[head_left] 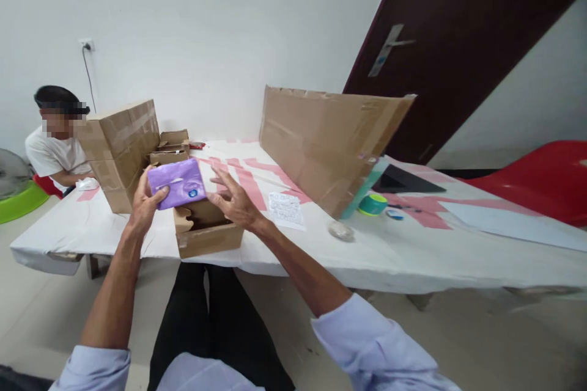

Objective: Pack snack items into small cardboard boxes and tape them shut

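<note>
My left hand (145,200) grips the left end of a purple plastic-wrapped pack (177,182), its thumb lying across the front. The pack has a round blue mark low on its right side and a pale streak near the left. At the pack's right edge, my right hand (235,198) is open with its fingers apart; I cannot tell whether it touches the wrapper. Below the pack stands an open cardboard box (211,241) at the table's front edge, its inside partly hidden by the pack and my right hand.
Tall cardboard boxes (123,146) stand on the left, with smaller boxes (170,149) behind. A big cardboard panel (321,140) rises at centre right. Nearby lie a handwritten sheet (286,210), a tape roll (340,231) and a green tape roll (373,204). Another person (59,149) sits far left.
</note>
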